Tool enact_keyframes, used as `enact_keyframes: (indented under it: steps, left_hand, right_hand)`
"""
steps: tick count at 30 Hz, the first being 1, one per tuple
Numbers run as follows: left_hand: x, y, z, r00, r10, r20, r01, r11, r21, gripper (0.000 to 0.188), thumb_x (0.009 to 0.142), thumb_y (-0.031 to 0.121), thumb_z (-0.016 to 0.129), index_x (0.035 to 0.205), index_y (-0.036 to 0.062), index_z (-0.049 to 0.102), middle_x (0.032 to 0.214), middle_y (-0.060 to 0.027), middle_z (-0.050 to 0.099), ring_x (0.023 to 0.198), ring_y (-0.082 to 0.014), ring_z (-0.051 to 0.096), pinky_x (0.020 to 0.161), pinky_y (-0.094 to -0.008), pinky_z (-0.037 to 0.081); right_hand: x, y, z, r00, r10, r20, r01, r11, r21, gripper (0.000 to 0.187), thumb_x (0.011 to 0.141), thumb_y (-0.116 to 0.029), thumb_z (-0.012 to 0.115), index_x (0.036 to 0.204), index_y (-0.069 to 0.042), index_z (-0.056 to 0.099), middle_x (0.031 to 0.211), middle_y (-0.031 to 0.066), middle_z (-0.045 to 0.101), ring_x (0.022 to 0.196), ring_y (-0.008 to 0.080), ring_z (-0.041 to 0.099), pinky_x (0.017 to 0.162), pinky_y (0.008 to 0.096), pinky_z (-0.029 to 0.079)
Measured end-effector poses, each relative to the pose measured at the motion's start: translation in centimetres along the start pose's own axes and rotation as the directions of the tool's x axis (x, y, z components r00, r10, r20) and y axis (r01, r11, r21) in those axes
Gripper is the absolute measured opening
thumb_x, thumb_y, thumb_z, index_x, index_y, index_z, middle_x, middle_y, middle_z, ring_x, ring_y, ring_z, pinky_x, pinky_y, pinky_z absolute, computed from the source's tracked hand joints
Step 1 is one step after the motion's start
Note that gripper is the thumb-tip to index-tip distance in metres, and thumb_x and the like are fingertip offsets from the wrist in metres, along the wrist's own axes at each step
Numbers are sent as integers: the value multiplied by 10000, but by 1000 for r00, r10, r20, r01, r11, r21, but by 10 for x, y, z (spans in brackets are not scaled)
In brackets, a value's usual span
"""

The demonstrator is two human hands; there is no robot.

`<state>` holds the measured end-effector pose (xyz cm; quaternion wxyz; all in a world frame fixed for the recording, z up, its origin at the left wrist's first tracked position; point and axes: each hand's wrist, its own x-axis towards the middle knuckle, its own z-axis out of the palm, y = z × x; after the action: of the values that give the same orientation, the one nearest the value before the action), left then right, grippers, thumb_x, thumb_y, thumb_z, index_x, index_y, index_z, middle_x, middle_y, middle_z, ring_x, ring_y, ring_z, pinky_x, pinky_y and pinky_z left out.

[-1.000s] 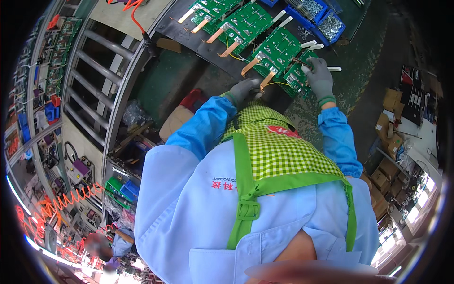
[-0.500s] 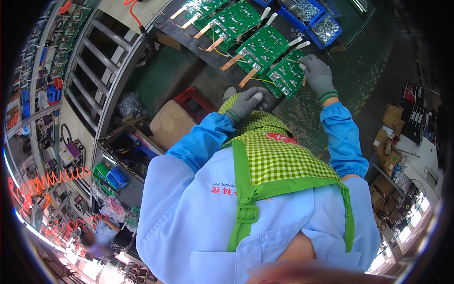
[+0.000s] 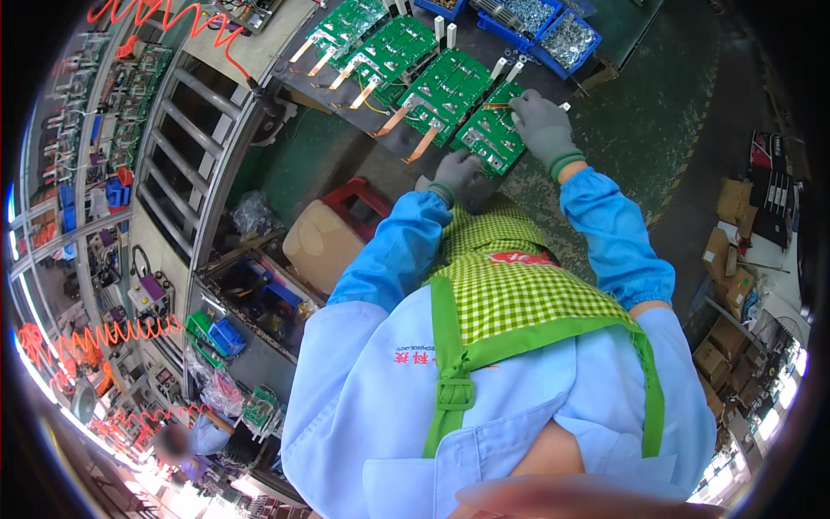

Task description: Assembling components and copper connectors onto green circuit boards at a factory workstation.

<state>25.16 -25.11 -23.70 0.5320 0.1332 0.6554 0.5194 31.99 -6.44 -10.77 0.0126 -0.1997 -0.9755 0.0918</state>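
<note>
Right hand: gloved, fingers closed on one end of a copper strip (image 3: 495,106); right hand (image 3: 539,123) sits over the right side of the end board (image 3: 491,138).
Left hand (image 3: 458,169): gloved, fingers curled, at the end board's near-left corner; can't tell if it grips anything or touches.
Risk: strip could skew or drop if the glove pinch slips; a dragged tip could scrape the solder. Board could shift if pushed unevenly; overhang at the bench end unclear.
End board look: green, silvery solder patches crowded toward its near edge, no strips jutting out there.
Neighbour board (image 3: 448,86): just left of end board, two copper strips jutting toward the wearer.
Hardware bin (image 3: 566,41): blue, beyond end board, loose metal parts inside.
Stool (image 3: 324,246): tan seat, left of and nearer than end board.
</note>
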Motion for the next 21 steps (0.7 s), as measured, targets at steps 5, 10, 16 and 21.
enact_keyframes:
  steps: [5, 10, 16, 21]
  left_hand:
    - [-22, 12, -27, 992, -80, -102, 33, 916, -400, 279, 866, 153, 498, 1104, 17, 548, 829, -74, 588, 685, -156, 581, 570, -249, 483]
    - [-44, 23, -18, 992, -118, -42, 53, 698, -714, 331, 875, 118, 456, 1189, 12, 453, 1027, -135, 566, 811, -192, 592, 632, -269, 504]
    - [-32, 28, -15, 984, -129, -126, -1, 699, -715, 281, 914, 187, 425, 1114, -2, 477, 1049, -121, 573, 809, -182, 584, 609, -246, 493]
    - [-12, 17, -17, 995, 102, -19, -90, 761, -642, 192, 902, 176, 478, 918, 2, 557, 732, -45, 524, 623, -119, 491, 531, -235, 440]
  right_hand:
    - [7, 1, 10, 1000, -8, -11, 8, 998, -68, 119, 774, -177, 555, 883, -135, 582, 924, 82, 534, 811, 271, 585, 671, 421, 483]
    - [20, 12, 8, 994, -95, 60, 103, 984, -145, 130, 767, -148, 551, 893, -136, 583, 927, 80, 540, 852, 269, 576, 697, 420, 479]
    - [12, 1, -36, 985, -126, 115, 123, 992, 30, 155, 778, -154, 584, 922, -99, 572, 933, 79, 538, 876, 287, 559, 718, 401, 457]
    - [-26, -13, -45, 987, -128, 96, 80, 914, 398, 156, 790, -149, 586, 906, -56, 538, 856, 94, 551, 774, 268, 562, 680, 370, 442]
